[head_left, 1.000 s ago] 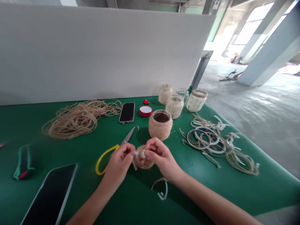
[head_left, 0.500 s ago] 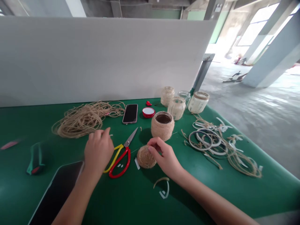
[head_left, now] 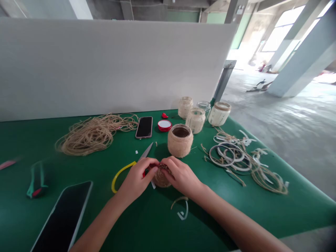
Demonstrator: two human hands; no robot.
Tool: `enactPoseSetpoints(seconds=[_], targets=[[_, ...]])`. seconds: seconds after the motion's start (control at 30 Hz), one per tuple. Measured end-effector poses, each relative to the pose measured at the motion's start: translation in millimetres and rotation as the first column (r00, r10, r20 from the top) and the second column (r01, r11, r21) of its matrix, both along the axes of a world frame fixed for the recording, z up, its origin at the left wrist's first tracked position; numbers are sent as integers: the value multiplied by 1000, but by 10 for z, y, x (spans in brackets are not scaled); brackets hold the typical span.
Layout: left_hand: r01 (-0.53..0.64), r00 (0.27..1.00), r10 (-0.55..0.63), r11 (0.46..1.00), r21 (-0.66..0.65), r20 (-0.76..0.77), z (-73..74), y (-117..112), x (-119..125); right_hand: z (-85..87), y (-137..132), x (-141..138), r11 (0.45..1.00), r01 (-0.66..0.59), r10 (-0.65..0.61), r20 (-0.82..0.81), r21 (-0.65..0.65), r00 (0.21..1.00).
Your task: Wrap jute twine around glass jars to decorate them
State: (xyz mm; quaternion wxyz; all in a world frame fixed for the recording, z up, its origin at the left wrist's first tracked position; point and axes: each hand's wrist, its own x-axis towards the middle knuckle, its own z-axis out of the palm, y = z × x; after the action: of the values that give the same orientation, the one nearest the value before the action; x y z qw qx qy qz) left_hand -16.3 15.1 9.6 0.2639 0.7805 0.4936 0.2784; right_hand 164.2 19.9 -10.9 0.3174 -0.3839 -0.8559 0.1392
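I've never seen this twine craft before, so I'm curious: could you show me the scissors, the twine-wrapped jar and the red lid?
Scissors [head_left: 145, 152]: head view, on the exposed steel blade.
Twine-wrapped jar [head_left: 180, 147]: head view, on its twine-covered side.
Red lid [head_left: 164, 130]: head view, on its red rim.

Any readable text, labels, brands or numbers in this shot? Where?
None legible.
Small white plate on the grey overhead post: marks visible, too small to read.
White inside of the round red jar lid: no readable text.
Dark screens of the black smartphone and the larger black tablet-like device: no readable text.
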Motion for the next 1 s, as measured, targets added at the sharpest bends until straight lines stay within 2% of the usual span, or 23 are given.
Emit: enactPoseSetpoints(seconds=[0.23,0.47,0.67,1.0], targets=[[34,998,-30,997,63,-60,-99,32,11,-14,12,-6,995,-36,20,176,89,984],[14,998,-13,1000,12,-60,-208,33,58,-5,32,38,984,-111,55,353,139,934],[14,998,-11,999,51,-65,-225,17,104,-7,35,53,982,-121,59,374,144,926],[55,983,-37,994,94,-180,-234,28,115,-92,57,32,980,-156,106,340,125,935]])
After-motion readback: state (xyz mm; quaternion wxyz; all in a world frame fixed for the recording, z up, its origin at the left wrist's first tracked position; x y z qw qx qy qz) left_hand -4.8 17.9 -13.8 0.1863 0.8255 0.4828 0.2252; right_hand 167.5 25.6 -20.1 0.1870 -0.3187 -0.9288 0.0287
